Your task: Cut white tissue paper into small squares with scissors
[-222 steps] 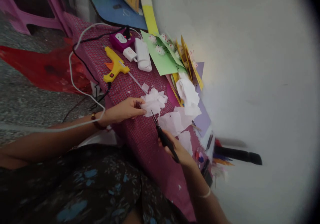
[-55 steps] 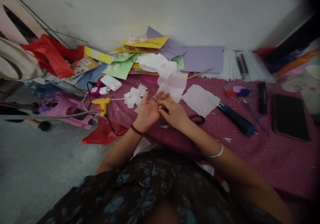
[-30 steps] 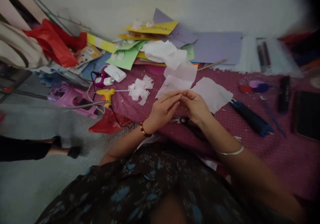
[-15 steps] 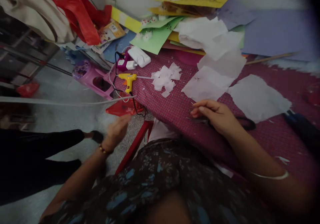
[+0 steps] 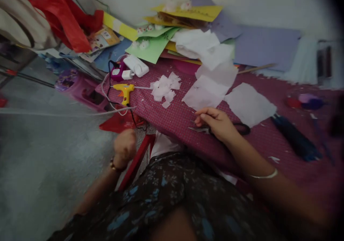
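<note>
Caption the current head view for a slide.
Right hand by black-handled scissors, left hand beside the table, yellow glue gun near paper scraps.

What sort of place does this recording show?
Probably an indoor craft corner, though whether home or workshop is unclear: a yellow plastic glue gun, a pile of small white paper scraps and a flat purple paper sheet point to that.

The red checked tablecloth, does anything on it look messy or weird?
A bit messy: one small white scrap lies near the thin silvery bangle on the bare right forearm, away from the loose heap of white paper pieces, as if dropped there.
</note>
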### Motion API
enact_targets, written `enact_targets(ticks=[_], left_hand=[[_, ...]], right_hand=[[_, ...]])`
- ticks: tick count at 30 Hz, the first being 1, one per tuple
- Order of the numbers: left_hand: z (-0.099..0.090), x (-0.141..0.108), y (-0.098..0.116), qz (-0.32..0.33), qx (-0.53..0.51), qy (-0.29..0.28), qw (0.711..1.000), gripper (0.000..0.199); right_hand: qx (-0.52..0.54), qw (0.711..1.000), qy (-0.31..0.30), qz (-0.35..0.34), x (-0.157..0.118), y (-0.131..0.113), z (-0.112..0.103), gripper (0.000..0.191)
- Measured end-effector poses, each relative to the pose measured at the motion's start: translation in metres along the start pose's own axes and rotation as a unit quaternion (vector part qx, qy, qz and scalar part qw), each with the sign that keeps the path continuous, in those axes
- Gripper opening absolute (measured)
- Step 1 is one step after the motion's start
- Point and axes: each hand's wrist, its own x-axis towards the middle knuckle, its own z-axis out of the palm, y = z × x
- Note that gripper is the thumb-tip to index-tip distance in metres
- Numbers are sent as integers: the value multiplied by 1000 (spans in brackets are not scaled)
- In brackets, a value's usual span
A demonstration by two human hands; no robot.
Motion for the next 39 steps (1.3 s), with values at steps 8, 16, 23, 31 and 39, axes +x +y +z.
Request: enact_targets(ticks=[8, 16, 23, 31, 39], left_hand=[[118, 104, 71, 139, -11, -177, 974, 22], [195, 220, 62, 5, -155, -142, 978, 47], [199, 219, 58, -97, -131, -197, 967, 19], [196, 208, 61, -110, -343, -162, 919, 19], [199, 214, 64, -226, -497, -157, 823, 19]], right_hand=[[-80, 996, -18, -33, -2, -4, 1, 16], [-188, 981, -8, -56, -1, -6, -14, 23], [-272, 959, -21, -78, -3, -11, -14, 24], [-440, 881, -67, -158, -37, -19, -19, 25], [-599, 791, -34, -117, -77, -7, -31, 27]])
